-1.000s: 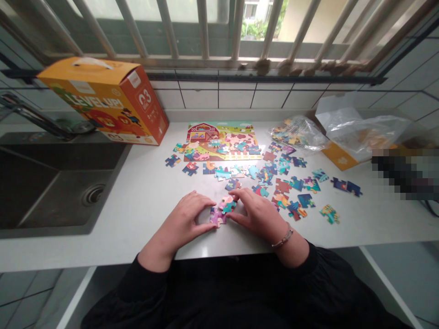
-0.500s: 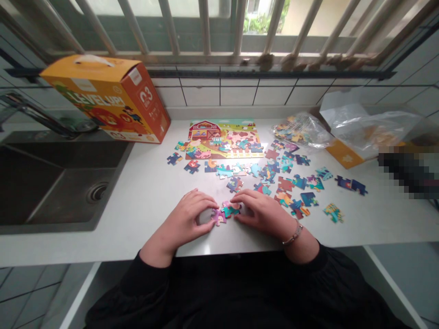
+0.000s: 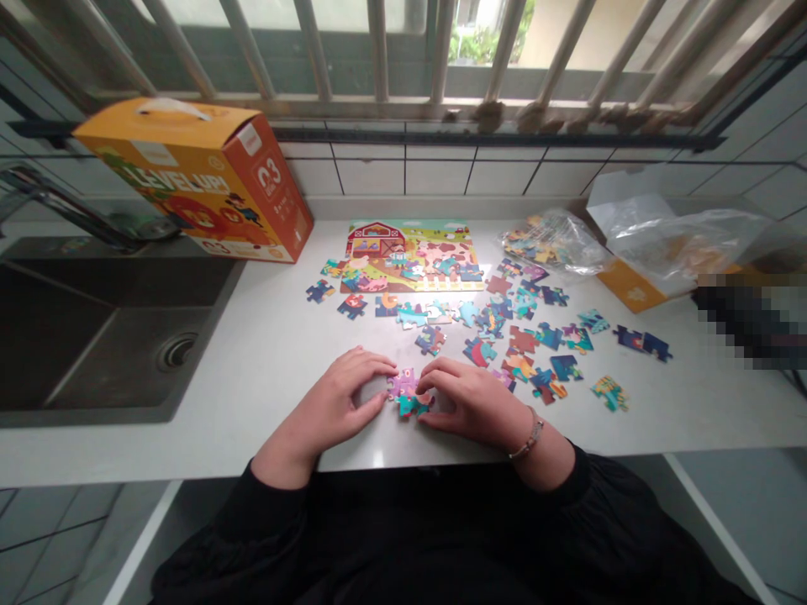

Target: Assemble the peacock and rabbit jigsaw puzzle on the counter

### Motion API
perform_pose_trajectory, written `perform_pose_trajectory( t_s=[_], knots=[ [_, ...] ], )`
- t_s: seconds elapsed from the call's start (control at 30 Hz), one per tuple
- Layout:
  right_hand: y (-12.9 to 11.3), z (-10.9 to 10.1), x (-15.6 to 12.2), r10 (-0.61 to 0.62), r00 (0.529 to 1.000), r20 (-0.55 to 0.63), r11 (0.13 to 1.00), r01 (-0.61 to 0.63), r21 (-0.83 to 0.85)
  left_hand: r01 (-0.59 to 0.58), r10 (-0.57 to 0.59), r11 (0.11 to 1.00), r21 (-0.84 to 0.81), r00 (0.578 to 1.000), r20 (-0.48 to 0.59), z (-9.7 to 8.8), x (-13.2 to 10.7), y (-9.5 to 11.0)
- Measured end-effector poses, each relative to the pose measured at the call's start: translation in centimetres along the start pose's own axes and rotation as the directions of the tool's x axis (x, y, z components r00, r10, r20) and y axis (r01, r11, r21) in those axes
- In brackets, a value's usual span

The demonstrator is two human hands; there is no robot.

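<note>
My left hand (image 3: 340, 402) and my right hand (image 3: 470, 399) rest on the white counter (image 3: 265, 370) near its front edge, fingertips facing each other. Between them lie a pink-purple puzzle piece (image 3: 402, 384) and a teal one (image 3: 413, 406), touching each other. My left fingers pinch the pink-purple piece, my right fingers the teal one. Many loose coloured pieces (image 3: 523, 340) are scattered beyond my right hand. A partly built farm puzzle (image 3: 409, 256) lies further back by the wall.
An orange puzzle box (image 3: 189, 181) stands at the back left beside a dark sink (image 3: 94, 336) with a tap. A clear bag of pieces (image 3: 551, 239) and a plastic-covered box (image 3: 661, 244) sit at the back right. A barred window runs above.
The two pieces between my fingers have been turned and shifted: the teal one now lies below the pink-purple one. Both hands stayed in nearly the same place.
</note>
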State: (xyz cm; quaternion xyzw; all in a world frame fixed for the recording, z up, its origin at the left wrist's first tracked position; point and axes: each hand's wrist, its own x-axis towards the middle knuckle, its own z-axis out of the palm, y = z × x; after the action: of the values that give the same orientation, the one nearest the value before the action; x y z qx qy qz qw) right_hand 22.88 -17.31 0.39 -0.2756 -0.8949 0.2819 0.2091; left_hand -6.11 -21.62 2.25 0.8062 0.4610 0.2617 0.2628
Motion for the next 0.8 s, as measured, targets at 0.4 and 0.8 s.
perform_pose_trajectory(
  t_s=[0.4,0.8],
  knots=[
    [-0.44,0.26,0.18,-0.058,0.996,0.073,0.997,0.054,0.061,-0.018,0.018,0.999,0.028,1.0,0.02,0.06,0.11,0.11],
    [-0.04,0.84,0.09,-0.102,0.994,0.049,0.991,0.098,0.087,-0.034,0.033,0.998,0.057,0.999,0.028,0.21,-0.06,0.01]
  ],
)
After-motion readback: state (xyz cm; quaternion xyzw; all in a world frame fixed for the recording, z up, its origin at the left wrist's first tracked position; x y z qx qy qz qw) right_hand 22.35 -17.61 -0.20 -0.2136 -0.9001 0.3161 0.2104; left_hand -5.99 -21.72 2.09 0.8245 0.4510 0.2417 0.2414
